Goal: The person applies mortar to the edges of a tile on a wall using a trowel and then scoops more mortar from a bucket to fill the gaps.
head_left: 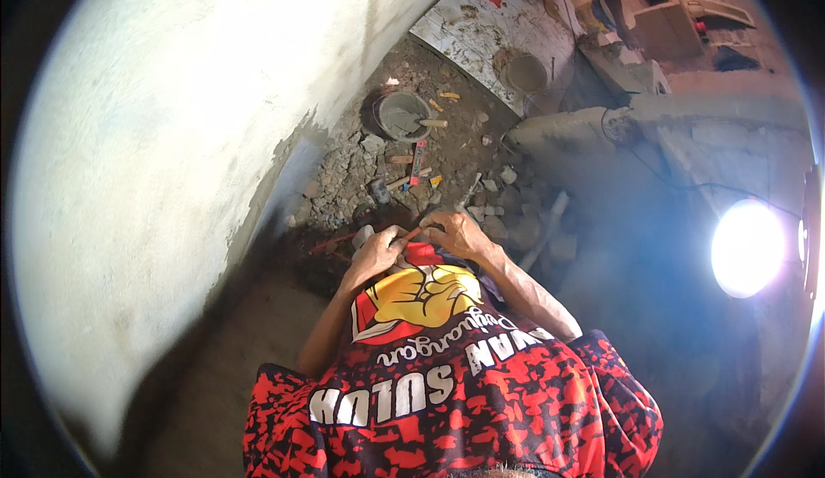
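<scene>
In front of my torso, my left hand (378,251) and my right hand (457,236) are close together, fingers bent and pinching. Between their fingertips runs a thin red strip (412,234); whether it is cord, plastic or something stiffer is too small to tell. More thin red strands (331,243) lie on the ground left of my left hand. Just beyond the hands, a dark block-like piece (378,190) rests on the rubble. Farther off stands a bucket (371,115) of grey wet mortar, with a wooden handle (433,123) over its rim.
A pale plastered wall (172,134) rises at my left. Rubble (507,207) and a red bar-shaped tool (418,163) lie ahead. Beyond are a dirty white board (464,36) and another bucket (526,74). A glaring lamp (748,249) with a cable hangs at right.
</scene>
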A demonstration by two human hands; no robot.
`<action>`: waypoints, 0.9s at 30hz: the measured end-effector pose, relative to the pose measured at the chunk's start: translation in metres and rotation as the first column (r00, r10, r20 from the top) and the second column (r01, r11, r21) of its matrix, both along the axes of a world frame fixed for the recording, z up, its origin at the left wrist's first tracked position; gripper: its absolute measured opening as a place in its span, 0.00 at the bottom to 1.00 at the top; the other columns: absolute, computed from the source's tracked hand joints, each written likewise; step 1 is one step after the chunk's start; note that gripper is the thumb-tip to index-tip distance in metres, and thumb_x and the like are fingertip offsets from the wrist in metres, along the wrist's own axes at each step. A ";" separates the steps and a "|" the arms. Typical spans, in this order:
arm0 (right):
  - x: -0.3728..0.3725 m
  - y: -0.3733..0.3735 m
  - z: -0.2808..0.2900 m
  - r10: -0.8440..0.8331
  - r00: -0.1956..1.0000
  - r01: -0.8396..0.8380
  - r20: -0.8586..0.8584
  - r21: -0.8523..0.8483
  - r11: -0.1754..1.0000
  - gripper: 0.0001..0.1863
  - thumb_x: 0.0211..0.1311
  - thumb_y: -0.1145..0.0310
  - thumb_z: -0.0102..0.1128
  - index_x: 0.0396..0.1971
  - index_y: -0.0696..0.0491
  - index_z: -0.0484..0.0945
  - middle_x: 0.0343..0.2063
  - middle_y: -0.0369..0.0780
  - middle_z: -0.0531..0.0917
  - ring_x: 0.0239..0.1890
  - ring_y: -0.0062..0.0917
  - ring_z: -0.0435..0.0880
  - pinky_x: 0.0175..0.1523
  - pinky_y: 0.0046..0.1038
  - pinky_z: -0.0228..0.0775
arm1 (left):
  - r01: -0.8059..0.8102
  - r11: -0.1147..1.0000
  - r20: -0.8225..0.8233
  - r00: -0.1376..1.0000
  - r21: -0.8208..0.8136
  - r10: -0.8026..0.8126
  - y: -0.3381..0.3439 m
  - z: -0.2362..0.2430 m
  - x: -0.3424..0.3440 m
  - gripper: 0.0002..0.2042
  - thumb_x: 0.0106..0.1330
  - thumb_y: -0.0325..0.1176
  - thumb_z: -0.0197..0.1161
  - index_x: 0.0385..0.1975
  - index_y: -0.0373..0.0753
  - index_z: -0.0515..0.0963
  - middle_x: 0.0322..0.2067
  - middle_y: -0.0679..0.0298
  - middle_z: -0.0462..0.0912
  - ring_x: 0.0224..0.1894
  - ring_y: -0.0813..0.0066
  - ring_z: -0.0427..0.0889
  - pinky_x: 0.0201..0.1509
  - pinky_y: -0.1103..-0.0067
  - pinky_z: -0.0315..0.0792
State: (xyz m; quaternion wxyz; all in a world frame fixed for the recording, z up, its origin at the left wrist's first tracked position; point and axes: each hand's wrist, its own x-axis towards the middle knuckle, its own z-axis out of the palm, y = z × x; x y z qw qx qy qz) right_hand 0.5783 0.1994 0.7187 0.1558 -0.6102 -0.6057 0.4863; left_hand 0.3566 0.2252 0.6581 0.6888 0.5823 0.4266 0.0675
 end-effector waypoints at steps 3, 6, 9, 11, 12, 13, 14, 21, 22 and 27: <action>0.010 -0.007 -0.002 -0.002 1.000 0.004 0.027 -0.076 0.997 0.13 0.60 0.65 0.58 0.42 0.56 0.79 0.34 0.46 0.84 0.39 0.37 0.83 0.43 0.34 0.73 | 0.079 0.981 -0.094 0.994 0.176 -0.064 -0.004 -0.003 -0.004 0.11 0.66 0.36 0.53 0.40 0.35 0.75 0.29 0.54 0.83 0.32 0.61 0.83 0.35 0.69 0.73; 0.038 0.000 -0.024 -0.042 0.998 0.045 0.039 -0.076 0.996 0.13 0.61 0.64 0.58 0.41 0.55 0.79 0.33 0.46 0.84 0.37 0.37 0.83 0.42 0.34 0.74 | -0.020 1.000 -0.085 0.996 0.008 0.021 0.003 -0.006 -0.005 0.10 0.66 0.35 0.53 0.39 0.35 0.74 0.26 0.60 0.81 0.26 0.73 0.79 0.30 0.74 0.71; 0.098 -0.006 -0.061 -0.106 0.994 0.106 0.033 0.015 0.994 0.13 0.60 0.64 0.58 0.40 0.55 0.79 0.33 0.44 0.84 0.36 0.34 0.84 0.42 0.32 0.74 | -0.150 0.978 -0.113 0.985 -0.148 0.134 -0.017 -0.022 -0.023 0.09 0.67 0.34 0.53 0.39 0.36 0.74 0.23 0.66 0.77 0.23 0.82 0.74 0.28 0.79 0.68; 0.154 0.017 -0.073 -0.245 0.949 0.263 0.198 -0.068 0.962 0.12 0.58 0.66 0.58 0.40 0.55 0.80 0.34 0.45 0.84 0.35 0.32 0.84 0.41 0.31 0.74 | -0.362 0.909 -0.220 0.923 -0.208 0.317 -0.024 -0.030 -0.031 0.09 0.66 0.34 0.53 0.37 0.35 0.75 0.23 0.65 0.76 0.24 0.80 0.73 0.29 0.78 0.69; 0.179 0.035 -0.070 -0.369 0.911 0.397 0.184 -0.154 0.905 0.13 0.56 0.67 0.57 0.41 0.55 0.80 0.33 0.47 0.83 0.35 0.32 0.84 0.40 0.31 0.74 | -0.372 0.926 -0.278 0.898 -0.061 0.342 -0.027 -0.027 -0.037 0.10 0.66 0.35 0.53 0.37 0.34 0.75 0.24 0.64 0.76 0.26 0.78 0.73 0.31 0.77 0.69; 0.232 0.033 -0.095 -0.239 0.905 0.202 0.353 0.137 0.970 0.13 0.56 0.69 0.57 0.40 0.55 0.80 0.32 0.45 0.84 0.33 0.27 0.83 0.39 0.30 0.74 | -0.333 0.940 -0.315 0.886 0.077 0.340 -0.023 -0.018 -0.039 0.11 0.66 0.36 0.53 0.37 0.34 0.75 0.25 0.63 0.76 0.27 0.77 0.74 0.33 0.76 0.70; 0.241 0.064 -0.083 -0.373 0.882 0.378 0.289 0.039 0.925 0.11 0.56 0.69 0.56 0.39 0.56 0.80 0.31 0.45 0.84 0.32 0.30 0.83 0.37 0.31 0.74 | -0.429 0.899 -0.488 0.805 -0.082 0.339 -0.024 -0.003 -0.049 0.13 0.67 0.37 0.52 0.42 0.34 0.74 0.29 0.60 0.77 0.31 0.74 0.75 0.37 0.74 0.70; 0.448 0.221 -0.156 -0.374 0.514 0.408 0.772 0.164 0.898 0.17 0.60 0.65 0.56 0.43 0.61 0.74 0.42 0.51 0.79 0.41 0.43 0.80 0.46 0.37 0.72 | -0.362 0.921 -0.796 0.596 -0.147 0.107 -0.065 0.071 -0.031 0.26 0.72 0.51 0.43 0.59 0.37 0.68 0.43 0.55 0.72 0.44 0.62 0.70 0.49 0.68 0.65; 0.466 0.257 -0.171 -0.327 0.477 0.381 0.816 0.144 0.913 0.17 0.60 0.63 0.56 0.43 0.61 0.75 0.41 0.51 0.80 0.40 0.42 0.80 0.45 0.37 0.72 | -0.450 0.884 -0.803 0.569 -0.123 0.178 -0.083 0.069 -0.027 0.24 0.73 0.48 0.44 0.58 0.37 0.69 0.34 0.63 0.70 0.35 0.69 0.68 0.41 0.72 0.65; 0.620 0.300 -0.255 -0.174 0.357 0.257 0.918 0.083 0.963 0.20 0.57 0.58 0.60 0.42 0.59 0.78 0.35 0.48 0.81 0.36 0.37 0.79 0.42 0.36 0.71 | -0.920 0.352 -0.850 0.320 -0.173 0.419 -0.144 0.037 -0.006 0.21 0.72 0.49 0.49 0.41 0.33 0.72 0.31 0.60 0.76 0.33 0.69 0.75 0.44 0.74 0.73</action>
